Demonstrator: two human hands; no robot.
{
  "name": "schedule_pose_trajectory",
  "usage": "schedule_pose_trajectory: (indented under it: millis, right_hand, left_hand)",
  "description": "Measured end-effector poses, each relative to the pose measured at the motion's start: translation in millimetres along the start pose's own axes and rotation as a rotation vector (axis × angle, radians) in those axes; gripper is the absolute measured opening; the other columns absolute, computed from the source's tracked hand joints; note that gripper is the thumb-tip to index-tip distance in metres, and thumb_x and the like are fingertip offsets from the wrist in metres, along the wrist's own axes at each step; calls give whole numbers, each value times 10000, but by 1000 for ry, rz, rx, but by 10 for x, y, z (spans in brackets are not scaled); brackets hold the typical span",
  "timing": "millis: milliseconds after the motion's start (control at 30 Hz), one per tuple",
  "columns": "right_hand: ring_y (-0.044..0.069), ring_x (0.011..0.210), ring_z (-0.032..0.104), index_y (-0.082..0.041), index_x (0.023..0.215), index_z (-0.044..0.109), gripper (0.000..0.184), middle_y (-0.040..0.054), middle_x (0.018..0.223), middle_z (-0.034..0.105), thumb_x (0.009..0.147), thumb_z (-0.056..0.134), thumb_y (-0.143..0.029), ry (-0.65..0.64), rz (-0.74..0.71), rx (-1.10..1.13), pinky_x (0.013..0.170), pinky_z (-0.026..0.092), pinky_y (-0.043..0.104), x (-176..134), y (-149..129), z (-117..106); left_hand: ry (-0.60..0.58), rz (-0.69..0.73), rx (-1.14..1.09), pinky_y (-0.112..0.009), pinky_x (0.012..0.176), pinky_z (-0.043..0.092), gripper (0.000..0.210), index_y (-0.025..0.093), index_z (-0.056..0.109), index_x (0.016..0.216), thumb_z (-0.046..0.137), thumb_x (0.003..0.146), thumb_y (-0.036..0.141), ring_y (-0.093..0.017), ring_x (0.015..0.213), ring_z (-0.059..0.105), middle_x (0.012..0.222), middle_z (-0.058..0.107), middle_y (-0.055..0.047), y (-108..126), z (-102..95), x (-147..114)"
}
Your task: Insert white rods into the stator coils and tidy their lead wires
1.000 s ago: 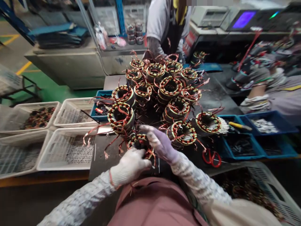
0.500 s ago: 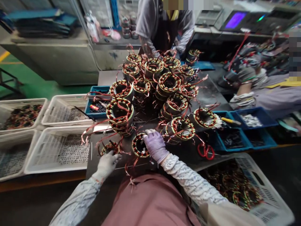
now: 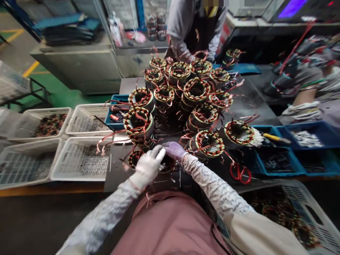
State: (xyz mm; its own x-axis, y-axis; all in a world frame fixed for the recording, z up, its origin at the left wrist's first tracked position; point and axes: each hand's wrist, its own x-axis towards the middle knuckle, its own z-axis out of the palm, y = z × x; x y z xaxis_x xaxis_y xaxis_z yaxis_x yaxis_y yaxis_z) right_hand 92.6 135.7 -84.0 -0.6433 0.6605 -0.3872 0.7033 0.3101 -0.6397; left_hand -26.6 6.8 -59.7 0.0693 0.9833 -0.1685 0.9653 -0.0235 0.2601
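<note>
At the near edge of the table, my white-gloved left hand (image 3: pixel 150 165) reaches over to the far rim of a motor stator (image 3: pixel 168 167). My purple-gloved right hand (image 3: pixel 175 150) meets it there, the fingertips of both hands nearly touching. The fingers of each hand are pressed together; what lies between them is too small to make out. Most of this stator is hidden by the hands. A smaller wound ring (image 3: pixel 133 159) shows partly behind my left hand. Just beyond stands a stack of stators (image 3: pixel 138 124) with red lead wires hanging out.
Several stacked stators (image 3: pixel 196 90) fill the table's middle. Red-handled scissors (image 3: pixel 240 173) lie to the right, near blue bins (image 3: pixel 277 161) of small parts. White baskets (image 3: pixel 79 159) stand left; another basket (image 3: pixel 318 212) holds stators lower right. Co-workers are opposite and at right.
My left hand has moved right, from the small wound ring to the stator beside my right hand. My right hand's fingers have shifted to the far rim. The view has turned slightly left.
</note>
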Motion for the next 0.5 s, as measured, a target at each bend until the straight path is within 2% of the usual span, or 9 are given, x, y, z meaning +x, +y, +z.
schedule_pose_trajectory:
  millis: [100, 200, 300, 367, 433, 500]
  right_hand:
    - [180, 920, 611, -194, 950, 718, 284, 43, 967, 707, 784, 489, -171, 26, -46, -10, 834, 446, 259, -242, 22, -26]
    - [237, 1165, 499, -159, 1158, 633, 370, 109, 1280, 567, 814, 507, -212, 152, -180, -132, 1008, 364, 360, -586, 131, 39]
    - [321, 1258, 393, -125, 1230, 578, 500, 158, 1388, 459, 786, 615, -351, 213, -354, -344, 1074, 255, 506, -795, 272, 176]
    - [347, 1252, 391, -131, 1217, 590, 553, 159, 1411, 434, 742, 676, -400, 191, -359, -410, 1071, 236, 541, -809, 347, 263]
    - [342, 1222, 424, -141, 1193, 610, 526, 144, 1424, 426, 733, 690, -385, 178, -338, -421, 1057, 268, 522, -766, 397, 320]
    - [338, 1205, 440, -143, 1187, 615, 510, 138, 1422, 431, 745, 680, -391, 191, -366, -408, 1044, 290, 510, -723, 427, 347]
  left_hand:
    - [-165, 10, 62, -416, 828, 472, 364, 119, 580, 1163, 381, 860, 144, -285, 1012, 594, 1124, 624, -197, 155, -88, 437]
    - [-242, 38, 38, -424, 802, 463, 277, 93, 660, 952, 411, 833, 112, -290, 931, 620, 939, 666, -192, 167, -132, 655]
    - [-319, -5, -15, -408, 729, 473, 160, 76, 665, 733, 507, 753, 96, -273, 774, 637, 745, 664, -160, 185, -154, 738]
    - [-373, -17, -94, -340, 671, 479, 112, 95, 644, 640, 572, 716, 134, -213, 662, 619, 629, 639, -92, 223, -151, 738]
    - [-409, -6, -187, -262, 627, 471, 113, 111, 650, 665, 586, 722, 185, -150, 606, 591, 611, 632, -39, 252, -142, 682]
    - [-418, -6, -251, -219, 603, 460, 183, 110, 664, 781, 521, 778, 224, -117, 602, 577, 667, 649, -26, 238, -146, 589]
